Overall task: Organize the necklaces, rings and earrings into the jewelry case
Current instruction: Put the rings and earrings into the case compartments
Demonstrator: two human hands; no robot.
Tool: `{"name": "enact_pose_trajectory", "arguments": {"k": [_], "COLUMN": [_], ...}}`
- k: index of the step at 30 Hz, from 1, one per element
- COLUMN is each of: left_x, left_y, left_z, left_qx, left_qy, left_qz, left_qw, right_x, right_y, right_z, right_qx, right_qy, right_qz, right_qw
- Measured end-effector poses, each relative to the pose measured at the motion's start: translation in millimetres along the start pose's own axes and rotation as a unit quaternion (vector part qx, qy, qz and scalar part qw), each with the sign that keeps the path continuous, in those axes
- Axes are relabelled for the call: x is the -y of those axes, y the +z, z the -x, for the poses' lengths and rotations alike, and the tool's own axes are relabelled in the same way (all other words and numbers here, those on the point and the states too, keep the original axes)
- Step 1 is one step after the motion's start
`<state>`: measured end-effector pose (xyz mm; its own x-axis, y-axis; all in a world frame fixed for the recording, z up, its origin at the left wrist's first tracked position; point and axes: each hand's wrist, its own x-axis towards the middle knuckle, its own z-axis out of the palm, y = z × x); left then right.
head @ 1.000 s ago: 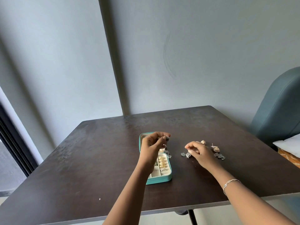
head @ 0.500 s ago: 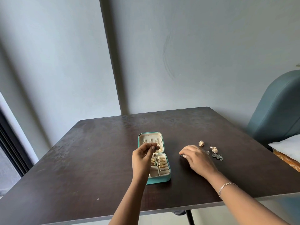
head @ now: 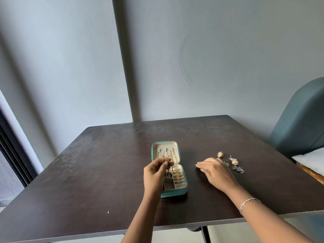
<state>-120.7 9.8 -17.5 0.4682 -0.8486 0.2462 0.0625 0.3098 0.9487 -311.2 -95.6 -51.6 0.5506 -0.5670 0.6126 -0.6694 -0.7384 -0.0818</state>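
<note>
A small teal jewelry case lies open on the dark table. Gold necklaces hang in its lid and gold rings fill its padded rolls. My left hand hovers over the case's left side and pinches a small dark silver earring between thumb and fingertips. My right hand rests on the table to the right of the case, fingers loosely bent, holding nothing that I can see. Beyond it lie gold dome earrings and dark silver earrings.
A teal upholstered chair stands at the table's right, with a white cushion beside it. A grey wall rises behind the table. A dark window frame runs down the left.
My left hand has come down and back over the case with the dark earring. My right hand has slid left across the table, away from the loose earrings. The camera has shifted slightly.
</note>
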Motion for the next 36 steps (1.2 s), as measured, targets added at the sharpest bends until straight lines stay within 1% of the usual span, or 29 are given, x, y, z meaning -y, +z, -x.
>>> {"name": "enact_pose_trajectory", "arguments": {"k": [5, 10, 14, 16, 18, 20, 23, 25, 30, 34, 36], "left_x": [-2, -2, -5, -7, -10, -11, -16, -19, -33, -45, -48], "left_y": [-2, -3, -2, -3, -4, -5, -6, -5, -2, -2, -3], "left_z": [1, 1, 0, -1, -2, -2, -3, -3, -5, -3, -3], "left_qx": [0.013, 0.007, 0.007, 0.011, 0.012, 0.012, 0.016, 0.023, 0.039, 0.043, 0.044], "left_qy": [-0.022, -0.033, -0.039, -0.041, -0.046, -0.052, -0.053, -0.049, -0.022, 0.009, 0.013], "left_qz": [-0.013, -0.016, -0.012, -0.009, -0.001, 0.007, 0.030, 0.047, 0.048, 0.031, 0.026], "left_qw": [1.000, 0.999, 0.999, 0.999, 0.999, 0.999, 0.998, 0.997, 0.998, 0.999, 0.999], "right_x": [0, -7, -7, -7, -7, -3, 6, 12, 26, 38, 44], "right_y": [1, 2, -2, -4, -9, -15, -28, -36, -54, -69, -74], "right_z": [1, 1, -1, -1, -6, -12, -21, -26, -39, -47, -49], "right_qx": [-0.012, -0.085, -0.113, -0.118, -0.107, -0.097, -0.101, -0.105, -0.097, -0.092, -0.088], "right_qy": [0.004, 0.091, 0.123, 0.174, 0.217, 0.235, 0.253, 0.258, 0.245, 0.231, 0.225], "right_qz": [-0.006, -0.101, -0.158, -0.209, -0.280, -0.344, -0.454, -0.504, -0.554, -0.571, -0.572], "right_qw": [1.000, 0.987, 0.973, 0.955, 0.929, 0.904, 0.849, 0.817, 0.790, 0.782, 0.784]}}
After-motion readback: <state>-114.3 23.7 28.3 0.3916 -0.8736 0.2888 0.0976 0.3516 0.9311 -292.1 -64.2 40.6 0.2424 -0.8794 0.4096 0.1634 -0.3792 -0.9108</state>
